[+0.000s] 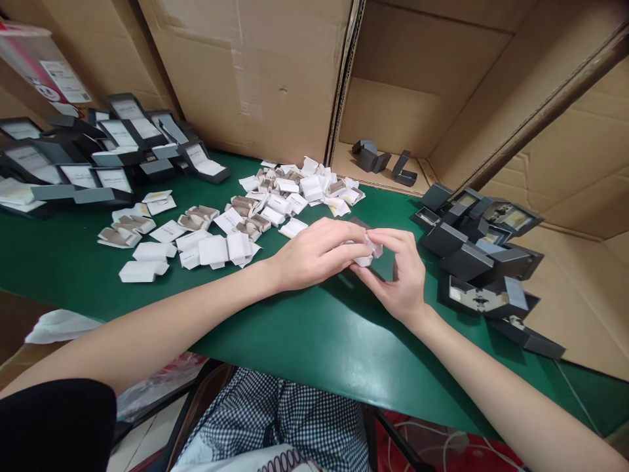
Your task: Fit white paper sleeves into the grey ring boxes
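Note:
Over the green table, my left hand (322,252) and my right hand (403,272) meet with fingers closed around a small white folded card insert (364,260). Part of the insert is hidden behind my fingers. Something dark grey (361,224) shows just behind my fingertips, and I cannot tell whether I touch it. Beyond my left hand lies a loose pile of similar white card inserts (287,190), some showing grey-brown insides. To the right of my right hand are several dark grey hinged boxes (466,262), many standing open with pale linings.
More open dark boxes with white inside (122,141) are heaped at the far left. Two dark pieces (403,172) lie in an open cardboard carton (393,78) at the back. A clear tub (42,62) stands at the upper left. The table's front edge borders my lap.

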`<state>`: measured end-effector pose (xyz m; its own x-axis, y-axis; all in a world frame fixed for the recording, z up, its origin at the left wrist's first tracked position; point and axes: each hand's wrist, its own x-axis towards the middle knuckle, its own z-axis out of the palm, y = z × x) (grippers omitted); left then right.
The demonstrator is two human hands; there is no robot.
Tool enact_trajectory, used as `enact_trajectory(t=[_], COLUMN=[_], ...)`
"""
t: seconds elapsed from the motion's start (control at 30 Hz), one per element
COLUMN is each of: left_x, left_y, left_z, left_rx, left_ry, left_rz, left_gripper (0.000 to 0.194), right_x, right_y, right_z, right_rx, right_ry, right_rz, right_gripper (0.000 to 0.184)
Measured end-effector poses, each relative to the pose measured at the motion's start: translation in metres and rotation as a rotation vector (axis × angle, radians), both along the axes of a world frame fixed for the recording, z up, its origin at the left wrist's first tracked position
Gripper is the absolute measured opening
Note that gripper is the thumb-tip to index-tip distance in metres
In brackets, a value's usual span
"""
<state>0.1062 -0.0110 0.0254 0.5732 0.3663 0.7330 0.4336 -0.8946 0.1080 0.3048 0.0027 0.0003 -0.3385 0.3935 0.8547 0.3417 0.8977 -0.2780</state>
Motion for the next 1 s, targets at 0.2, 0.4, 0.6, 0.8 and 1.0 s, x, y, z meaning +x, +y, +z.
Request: enact_trajectory(t=[0.2, 0.4, 0.6, 0.8, 1.0], left_x=[0.0, -0.005, -0.007, -0.006, -0.005], left_y=[0.005, 0.014, 0.015, 0.013, 0.011], left_z=[-0.006, -0.012, -0.014, -0.011, -0.008], left_rx=[0.044, -0.038, -0.142, -0.263, -0.442], left_ry=[-0.042, -0.113, -0.176, -0.214, -0.28], left_rz=[0.026, 0.068, 0.027, 0.0, -0.093], left_gripper=[0.033, 0.045, 0.045, 0.042, 0.04], right_x=[0.0, 0.001, 0.001, 0.004, 0.004], right_y=[0.003, 0.006, 0.005, 0.005, 0.002], right_z=[-0.004, -0.009, -0.008, -0.007, -0.004], right_rx=[-0.025, -0.093, -0.154, -0.208, -0.145], right_ry=[0.09, 0.121, 0.098, 0.095, 0.096], right_rz=[0.092, 0.128, 0.137, 0.105, 0.047], right_gripper=[0.051, 0.048, 0.044, 0.022, 0.016])
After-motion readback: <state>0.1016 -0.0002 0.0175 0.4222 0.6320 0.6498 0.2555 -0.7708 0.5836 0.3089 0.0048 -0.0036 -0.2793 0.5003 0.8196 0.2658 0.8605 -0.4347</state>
